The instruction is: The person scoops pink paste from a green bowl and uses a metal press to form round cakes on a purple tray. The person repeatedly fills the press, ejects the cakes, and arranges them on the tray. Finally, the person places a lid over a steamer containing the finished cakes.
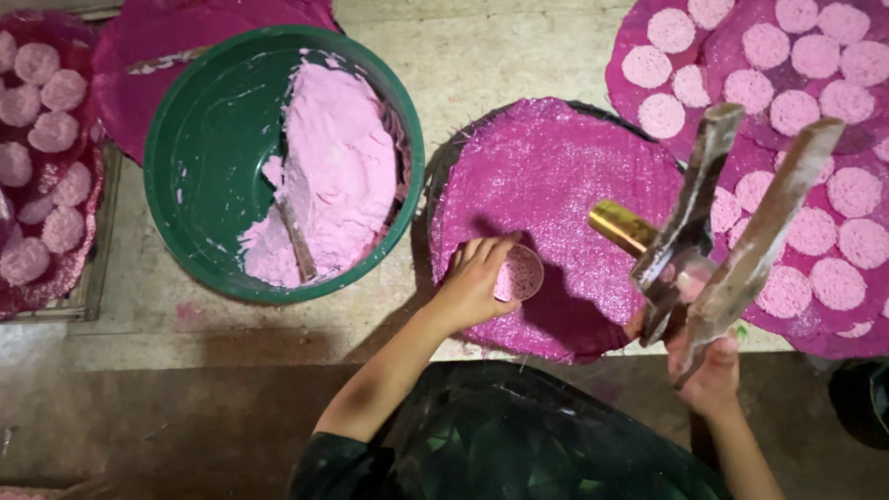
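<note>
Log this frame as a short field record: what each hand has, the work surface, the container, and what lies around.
left hand: holds a small round mould filled with pink paste, pressed onto the mat
right hand: grips a hinged tool with two long paste-smeared arms and a brass-coloured cylinder
mat: round, magenta, glittery, bare of discs
basin: green, holds pink paste with a stick in it
right mats: rows of pink discs
left tray: more pink discs
</note>
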